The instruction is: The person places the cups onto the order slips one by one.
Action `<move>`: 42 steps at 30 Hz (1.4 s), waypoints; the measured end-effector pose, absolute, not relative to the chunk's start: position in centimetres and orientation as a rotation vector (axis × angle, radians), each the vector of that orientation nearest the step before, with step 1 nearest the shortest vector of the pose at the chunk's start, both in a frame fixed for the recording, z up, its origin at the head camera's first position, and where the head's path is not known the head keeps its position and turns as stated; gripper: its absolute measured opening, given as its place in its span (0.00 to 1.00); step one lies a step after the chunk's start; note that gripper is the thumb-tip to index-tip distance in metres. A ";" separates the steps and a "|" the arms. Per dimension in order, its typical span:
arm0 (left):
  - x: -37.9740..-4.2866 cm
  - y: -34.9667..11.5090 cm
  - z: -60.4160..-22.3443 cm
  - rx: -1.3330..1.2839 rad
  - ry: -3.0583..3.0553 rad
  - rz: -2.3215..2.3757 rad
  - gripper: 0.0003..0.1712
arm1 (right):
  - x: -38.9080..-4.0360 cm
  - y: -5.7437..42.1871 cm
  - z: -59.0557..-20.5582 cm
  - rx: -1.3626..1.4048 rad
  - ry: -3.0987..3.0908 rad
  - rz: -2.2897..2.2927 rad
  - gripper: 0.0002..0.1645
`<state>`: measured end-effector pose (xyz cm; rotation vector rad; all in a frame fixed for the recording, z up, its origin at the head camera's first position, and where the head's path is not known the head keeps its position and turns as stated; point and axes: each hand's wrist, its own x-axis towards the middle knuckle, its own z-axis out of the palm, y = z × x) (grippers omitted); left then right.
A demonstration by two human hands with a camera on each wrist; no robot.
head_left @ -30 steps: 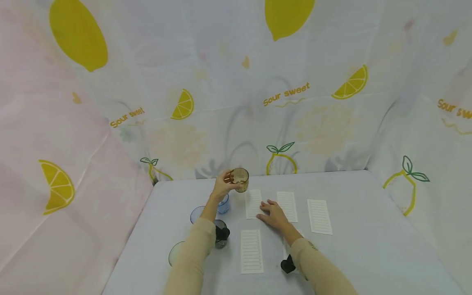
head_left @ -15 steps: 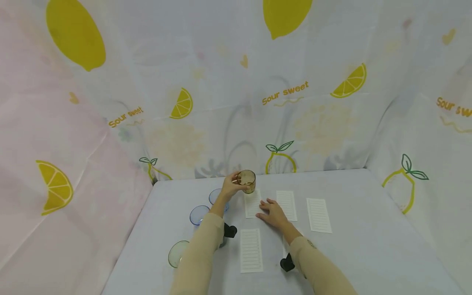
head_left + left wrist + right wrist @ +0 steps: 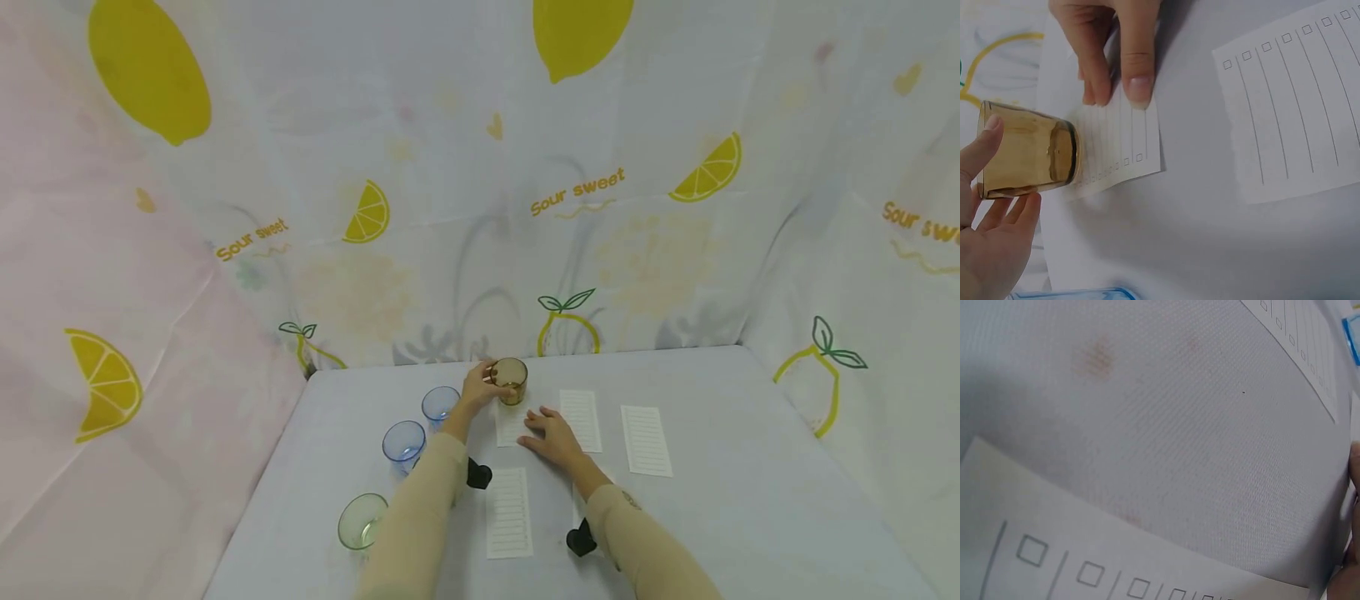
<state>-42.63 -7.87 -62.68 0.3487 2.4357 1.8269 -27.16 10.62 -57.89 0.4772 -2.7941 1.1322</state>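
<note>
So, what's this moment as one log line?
left fingers: hold amber glass; right fingers: over ruled sheet; green glass: on table

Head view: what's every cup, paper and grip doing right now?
Amber cup: mouth up, held.
Left grip: curled round the amber cup.
White papers: lying on the table.
Right grip: relaxed, by the white papers.
Far blue cup: standing.
Near blue cup: standing.
Green cup: standing, partly hidden.

"Sour sweet" on the backdrop (image 3: 450,250)
</note>
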 end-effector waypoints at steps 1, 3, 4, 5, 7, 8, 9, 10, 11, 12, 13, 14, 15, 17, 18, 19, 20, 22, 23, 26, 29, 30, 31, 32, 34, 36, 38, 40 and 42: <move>-42.3 -7.8 -62.5 0.325 2.422 1.812 0.49 | -27.2 10.6 -57.9 0.478 -2.796 1.131 0.26; -41.7 -7.7 -62.3 0.297 2.418 1.807 0.48 | -27.2 10.5 -58.0 0.477 -2.805 1.119 0.26; -41.4 -7.6 -62.0 0.286 2.410 1.815 0.48 | -27.3 10.5 -58.1 0.477 -2.807 1.115 0.26; -41.2 -7.7 -62.0 0.299 2.397 1.822 0.48 | -27.3 10.5 -58.1 0.477 -2.807 1.116 0.26; -40.5 -7.6 -60.9 0.297 2.355 1.823 0.47 | -27.3 10.6 -58.1 0.480 -2.801 1.113 0.26; -40.0 -7.6 -60.2 0.303 2.353 1.813 0.47 | -27.3 10.6 -58.1 0.481 -2.802 1.114 0.26; -39.3 -7.5 -59.4 0.323 2.356 1.802 0.47 | -27.3 10.6 -58.1 0.484 -2.803 1.112 0.26; -38.5 -7.4 -58.3 0.332 2.354 1.792 0.46 | -27.2 10.7 -58.0 0.489 -2.799 1.111 0.26; -37.7 -7.2 -57.2 0.333 2.352 1.776 0.45 | -27.2 10.7 -58.0 0.494 -2.798 1.105 0.26; -36.7 -7.0 -55.7 0.303 2.352 1.741 0.45 | -27.2 10.7 -58.0 0.498 -2.798 1.101 0.26; -35.6 -6.8 -54.2 0.279 2.357 1.709 0.44 | -27.2 10.7 -58.0 0.495 -2.804 1.103 0.26; -35.0 -6.7 -53.4 0.286 2.356 1.701 0.43 | -27.2 10.7 -57.9 0.491 -2.810 1.105 0.26; -34.1 -6.6 -52.4 0.289 2.358 1.693 0.43 | -27.2 10.7 -57.9 0.488 -2.811 1.111 0.26; -33.1 -6.5 -51.0 0.286 2.346 1.686 0.41 | -27.2 10.7 -57.9 0.475 -2.816 1.119 0.26; -32.7 -6.5 -50.5 0.296 2.345 1.682 0.41 | -27.1 10.7 -58.0 0.466 -2.820 1.122 0.26; -32.3 -6.6 -49.9 0.293 2.333 1.688 0.40 | -27.1 10.7 -58.0 0.457 -2.828 1.118 0.26; -32.2 -6.7 -49.9 0.298 2.334 1.688 0.40 | -27.1 10.7 -58.0 0.455 -2.831 1.115 0.26; -32.0 -6.8 -49.8 0.297 2.338 1.684 0.40 | -27.1 10.7 -58.0 0.455 -2.832 1.104 0.26; -32.1 -6.8 -49.9 0.291 2.334 1.685 0.40 | -27.1 10.7 -58.0 0.458 -2.832 1.099 0.26; -32.7 -7.1 -51.0 0.293 2.366 1.664 0.40 | -27.1 10.7 -58.0 0.460 -2.827 1.115 0.26; -33.0 -7.1 -51.5 0.263 2.364 1.655 0.41 | -27.1 10.6 -58.1 0.460 -2.824 1.119 0.26; -33.1 -7.2 -51.9 0.268 2.369 1.650 0.41 | -27.1 10.7 -58.1 0.456 -2.824 1.122 0.26; -33.2 -7.2 -51.9 0.258 2.360 1.649 0.41 | -27.2 10.7 -58.2 0.455 -2.824 1.114 0.26; -33.2 -7.3 -52.0 0.260 2.355 1.649 0.41 | -27.2 10.7 -58.3 0.454 -2.824 1.111 0.26; -33.3 -7.3 -52.2 0.275 2.350 1.646 0.41 | -27.2 10.7 -58.4 0.449 -2.823 1.107 0.26; -33.3 -7.4 -52.2 0.284 2.348 1.639 0.42 | -27.2 10.7 -58.5 0.446 -2.822 1.110 0.26; -33.2 -7.5 -52.2 0.285 2.350 1.635 0.42 | -27.3 10.7 -58.5 0.445 -2.823 1.109 0.27; -33.1 -7.5 -52.1 0.282 2.352 1.635 0.42 | -27.3 10.7 -58.5 0.446 -2.826 1.105 0.27; -33.0 -7.5 -52.0 0.276 2.349 1.640 0.42 | -27.3 10.6 -58.6 0.450 -2.825 1.101 0.27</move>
